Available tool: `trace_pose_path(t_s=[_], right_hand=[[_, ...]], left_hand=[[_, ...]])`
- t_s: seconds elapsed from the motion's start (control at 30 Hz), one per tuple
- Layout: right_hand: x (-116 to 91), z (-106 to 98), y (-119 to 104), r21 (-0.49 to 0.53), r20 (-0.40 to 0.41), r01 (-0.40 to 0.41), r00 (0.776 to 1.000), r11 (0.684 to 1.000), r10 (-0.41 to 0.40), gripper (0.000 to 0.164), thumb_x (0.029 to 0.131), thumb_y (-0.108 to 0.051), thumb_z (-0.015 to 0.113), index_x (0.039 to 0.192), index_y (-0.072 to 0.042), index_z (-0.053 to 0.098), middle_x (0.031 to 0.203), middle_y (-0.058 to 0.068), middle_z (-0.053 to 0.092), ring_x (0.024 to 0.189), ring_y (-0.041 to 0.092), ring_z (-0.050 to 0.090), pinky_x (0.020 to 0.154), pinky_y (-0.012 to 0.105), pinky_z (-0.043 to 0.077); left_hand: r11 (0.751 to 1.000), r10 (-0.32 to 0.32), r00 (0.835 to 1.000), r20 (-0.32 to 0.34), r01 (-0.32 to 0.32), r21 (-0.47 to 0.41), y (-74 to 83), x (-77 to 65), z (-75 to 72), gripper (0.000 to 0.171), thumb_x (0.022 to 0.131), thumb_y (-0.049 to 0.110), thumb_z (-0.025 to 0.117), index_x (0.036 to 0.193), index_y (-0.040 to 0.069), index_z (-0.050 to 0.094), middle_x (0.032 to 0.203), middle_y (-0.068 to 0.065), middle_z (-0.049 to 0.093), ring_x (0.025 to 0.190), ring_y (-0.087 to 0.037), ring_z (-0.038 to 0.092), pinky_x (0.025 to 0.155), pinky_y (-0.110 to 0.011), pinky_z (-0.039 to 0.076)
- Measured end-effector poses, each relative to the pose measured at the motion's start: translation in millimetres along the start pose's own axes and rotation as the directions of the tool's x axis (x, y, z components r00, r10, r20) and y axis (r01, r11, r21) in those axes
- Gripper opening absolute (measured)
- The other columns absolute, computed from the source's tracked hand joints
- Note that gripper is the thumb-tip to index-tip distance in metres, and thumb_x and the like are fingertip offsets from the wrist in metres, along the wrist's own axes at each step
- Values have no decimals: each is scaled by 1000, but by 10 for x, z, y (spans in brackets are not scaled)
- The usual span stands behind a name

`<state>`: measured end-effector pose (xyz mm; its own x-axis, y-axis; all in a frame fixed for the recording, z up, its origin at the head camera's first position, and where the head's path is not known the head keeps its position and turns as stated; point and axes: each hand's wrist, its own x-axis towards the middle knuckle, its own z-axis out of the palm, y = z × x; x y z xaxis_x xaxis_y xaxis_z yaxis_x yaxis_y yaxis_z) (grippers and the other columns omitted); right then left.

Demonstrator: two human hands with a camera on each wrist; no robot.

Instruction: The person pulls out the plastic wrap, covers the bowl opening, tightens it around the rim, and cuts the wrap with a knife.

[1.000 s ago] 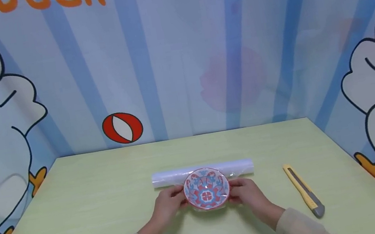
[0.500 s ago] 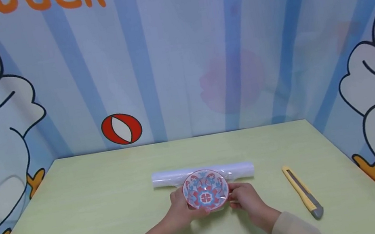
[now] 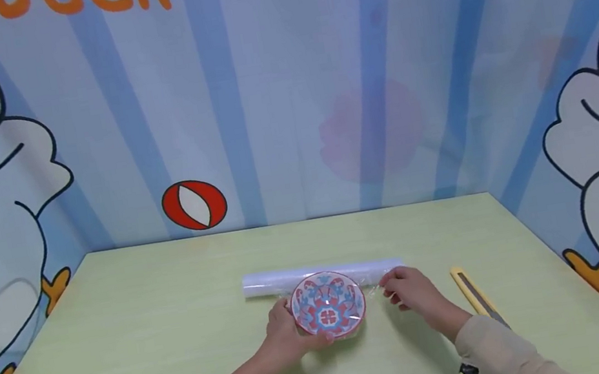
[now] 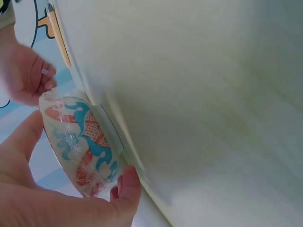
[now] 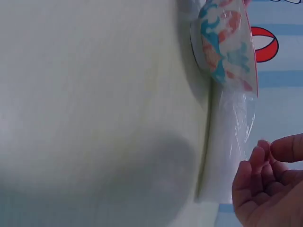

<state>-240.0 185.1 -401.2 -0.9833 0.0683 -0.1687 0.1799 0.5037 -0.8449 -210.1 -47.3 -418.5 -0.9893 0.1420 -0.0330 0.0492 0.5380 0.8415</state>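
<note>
My left hand (image 3: 288, 336) grips a round bowl (image 3: 327, 305) with a red and blue pattern, thumb at the near rim, fingers round its left side. Clear plastic wrap covers the bowl's mouth and clings in creases to its outer wall (image 4: 90, 135). To the right, my right hand (image 3: 415, 294) pinches a loose edge of the plastic wrap (image 5: 244, 116) between thumb and fingertips, drawing it out from the bowl. The bowl is tilted, its inside facing the head camera. Behind it lies a long roll of plastic wrap (image 3: 272, 283), partly hidden by the bowl.
A yellow utility knife (image 3: 475, 295) lies on the pale green table (image 3: 151, 328) at the right, its lower end hidden by my right sleeve (image 3: 495, 345). A striped cartoon backdrop (image 3: 283, 85) stands along the table's far edge.
My right hand has left the bowl's right side and moved right with the wrap's edge. My left hand has shifted its thumb to the near rim. The bowl has barely moved.
</note>
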Motion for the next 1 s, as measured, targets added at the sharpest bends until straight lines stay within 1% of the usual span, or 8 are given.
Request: trace_pose_path(t_s=[0.1, 0.2, 0.3, 0.43, 0.63, 0.9, 0.93, 1.0], right_hand=[[137, -126, -8, -202, -55, 159, 983, 966, -174, 21, 86, -6, 47, 104, 1, 57, 95, 13, 59, 83, 22, 55, 69, 32, 46], [287, -207, 27, -433, -8, 296, 943, 851, -332, 33, 81, -1, 47, 113, 1, 54, 118, 19, 54, 107, 34, 50, 87, 46, 44], [407, -224, 81, -541, 107, 362, 925, 760, -364, 47, 77, 0, 52, 124, 1, 49, 136, 23, 42, 124, 42, 38, 97, 58, 35], [483, -150, 146, -610, 212, 378, 925, 696, -316, 56, 78, -9, 63, 131, -1, 46, 137, 20, 44, 126, 41, 38, 99, 58, 35], [443, -40, 177, -689, 169, 388, 907, 612, -385, 45, 85, -23, 64, 124, -3, 52, 123, 17, 56, 115, 37, 50, 94, 52, 42], [376, -21, 185, -813, 137, 370, 872, 450, -470, 36, 87, -31, 60, 113, -6, 58, 102, 14, 65, 91, 31, 60, 72, 44, 50], [365, -22, 187, -823, 138, 365, 872, 436, -470, 36, 87, -31, 61, 112, -5, 59, 99, 14, 64, 87, 29, 61, 70, 43, 50], [332, -23, 186, -828, 138, 352, 882, 436, -451, 37, 87, -32, 60, 111, -4, 59, 95, 14, 62, 80, 27, 60, 66, 41, 50]], left_hand=[[1000, -14, 1000, -13, 14, 18, 16, -27, -20, 95, 61, 26, 82, 133, -9, 30, 130, -28, 30, 121, -43, 32, 100, -57, 33], [1000, -26, 999, -32, 26, 3, 19, -46, -35, 86, 62, 27, 82, 133, 0, 40, 136, -25, 22, 125, -42, 24, 97, -59, 34], [1000, -21, 999, -37, 21, 5, 20, -49, -43, 78, 63, 29, 82, 129, 5, 49, 134, -23, 24, 125, -40, 22, 95, -58, 35], [999, -25, 999, -37, 26, 34, 29, -32, -53, 78, 63, 29, 81, 126, -4, 48, 129, -25, 34, 121, -40, 31, 97, -56, 36], [999, -30, 995, -92, 29, -13, 27, 22, -46, 73, 64, 16, 79, 120, -16, 45, 122, -29, 47, 115, -42, 44, 99, -53, 38], [996, -49, 998, -47, 45, -82, 47, 10, 32, 106, 62, 22, 83, 139, -5, 15, 129, -26, 40, 119, -42, 39, 99, -57, 35], [996, -48, 997, -54, 44, -73, 57, 10, 45, 108, 60, 23, 84, 139, -5, 15, 129, -26, 40, 119, -42, 39, 99, -56, 36], [997, -53, 997, -63, 50, -57, 72, 14, 68, 112, 58, 25, 85, 139, -4, 14, 130, -28, 38, 120, -43, 38, 99, -56, 36]])
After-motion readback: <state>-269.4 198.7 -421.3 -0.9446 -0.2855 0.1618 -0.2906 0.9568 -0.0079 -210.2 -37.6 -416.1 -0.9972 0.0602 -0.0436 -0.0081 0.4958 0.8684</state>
